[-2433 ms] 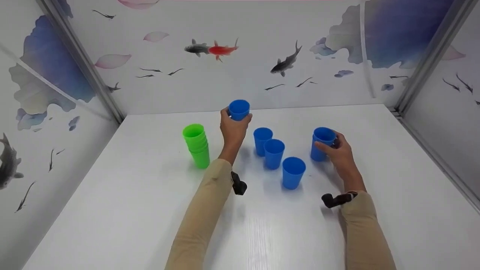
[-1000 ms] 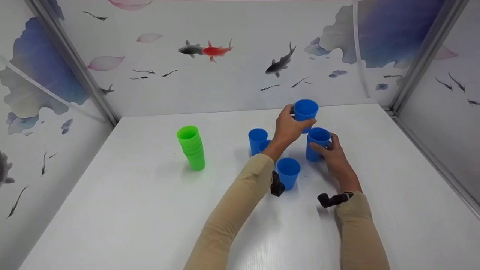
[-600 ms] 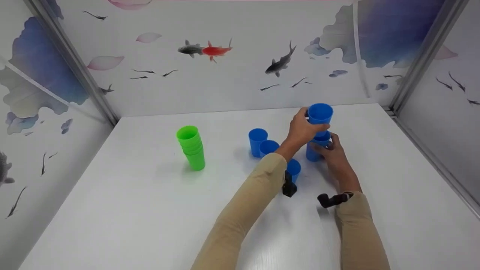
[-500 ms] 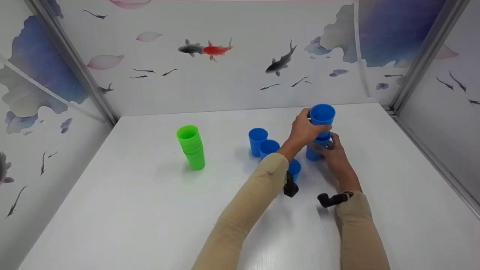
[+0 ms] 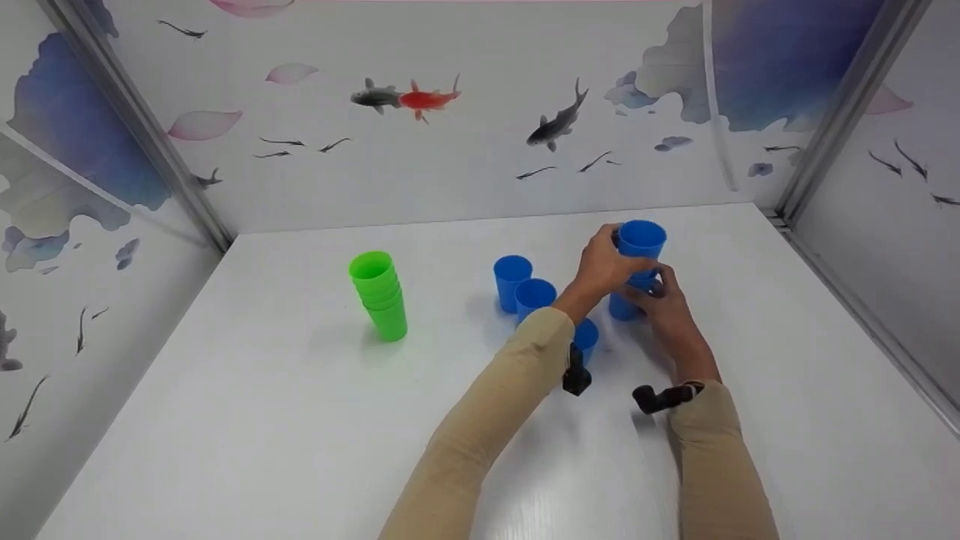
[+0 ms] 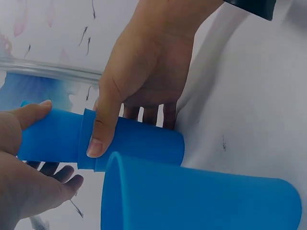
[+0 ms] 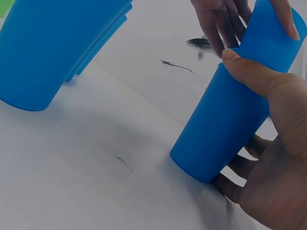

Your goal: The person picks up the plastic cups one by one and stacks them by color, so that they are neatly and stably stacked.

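Toward the far right corner of the white table (image 5: 225, 420), your two hands meet at one blue column. Your left hand (image 5: 604, 264) is curled round the upper blue cup (image 5: 641, 241), thumb across its near side and fingers behind; the cup is roughly upright, mouth up, its base set in the mouth of the lower blue cup (image 5: 622, 306). Your right hand (image 5: 667, 306) grips that lower cup, with your thumb near its rim and your fingers round the opposite side; its base rests on the surface. You cannot tell from these views how many cups are nested there. To the left of the column, three upright blue cups form a slanting row: the far cup (image 5: 512, 283) lies closest to the far edge, the middle cup (image 5: 535, 295) just beside it, and the near cup (image 5: 588, 339) closest to the near edge, partly hidden by your left wrist. Well apart from these, toward the left edge, stands a stack of nested green cups (image 5: 385, 297). Beyond the far edge rises a white wall (image 5: 465, 172) painted with fish and petals.
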A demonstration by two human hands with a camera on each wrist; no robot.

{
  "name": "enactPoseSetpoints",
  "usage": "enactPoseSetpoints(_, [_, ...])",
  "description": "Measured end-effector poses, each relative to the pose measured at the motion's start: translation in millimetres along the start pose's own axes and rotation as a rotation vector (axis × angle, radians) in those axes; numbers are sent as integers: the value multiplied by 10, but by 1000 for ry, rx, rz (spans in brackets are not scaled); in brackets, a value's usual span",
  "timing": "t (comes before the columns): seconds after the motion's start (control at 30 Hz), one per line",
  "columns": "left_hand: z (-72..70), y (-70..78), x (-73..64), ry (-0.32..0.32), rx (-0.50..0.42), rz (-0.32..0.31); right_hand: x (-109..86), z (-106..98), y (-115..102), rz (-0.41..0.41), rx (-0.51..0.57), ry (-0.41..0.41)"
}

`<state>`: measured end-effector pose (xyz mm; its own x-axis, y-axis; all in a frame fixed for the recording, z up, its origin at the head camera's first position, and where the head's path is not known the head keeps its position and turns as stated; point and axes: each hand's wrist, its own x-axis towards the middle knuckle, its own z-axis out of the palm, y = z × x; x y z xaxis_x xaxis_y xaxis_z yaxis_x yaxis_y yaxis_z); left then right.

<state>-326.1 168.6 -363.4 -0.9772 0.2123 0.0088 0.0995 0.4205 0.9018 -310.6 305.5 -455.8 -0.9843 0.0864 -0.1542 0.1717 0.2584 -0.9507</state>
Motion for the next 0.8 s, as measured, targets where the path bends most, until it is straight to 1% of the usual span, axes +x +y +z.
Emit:
enactPoseSetpoints(0.2, [-87,-64,-9,-24,-47,37,7,20,-1,26,-1,12])
enactPoseSetpoints(0.37, [-240,-123,10,-17,-60,83,22,30,2,30,11,20])
enactPoseSetpoints(0.47, [-369,-158,19,-1,-66,121,34,35,10,40,-1,27])
enactPoseSetpoints(0.67, [-709,-233,58,34,-88,261,30,26,18,52,-20,28])
enactPoseSetpoints(0.73, [-837,-256,71,47,-89,285,28,28,17,56,-23,23])
enactPoseSetpoints(0.8, [-964,-288,78,61,-83,293,31,35,14,58,-26,19])
